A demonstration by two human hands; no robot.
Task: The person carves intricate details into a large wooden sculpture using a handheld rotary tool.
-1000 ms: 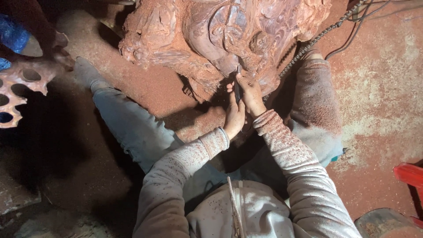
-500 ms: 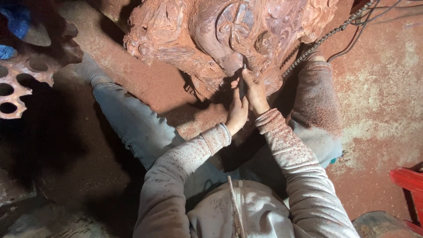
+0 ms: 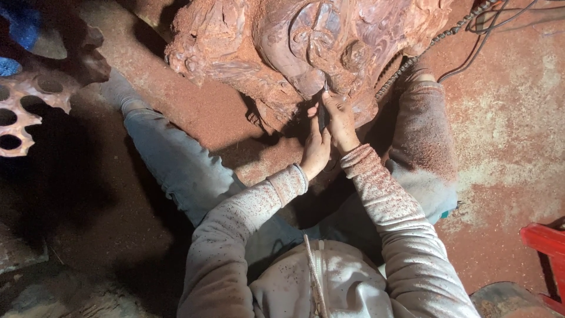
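While both hands work together, right hand (image 3: 340,121) grips a slim carving tool (image 3: 323,112), tip at the reddish wood carving (image 3: 306,47); left hand (image 3: 315,150), fingers curled against it, steadies. Carving step; next stroke wants firm control.

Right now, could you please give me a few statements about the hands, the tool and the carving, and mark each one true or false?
1. Both hands meet at the carved wood block. True.
2. The right hand holds a thin dark tool against the wood. True.
3. The left hand rests on the red box. False: it lies beside the right hand, at the tool.
4. The floor is covered in green grass. False: it is reddish and dusty.
5. A cable runs to the upper right. True.
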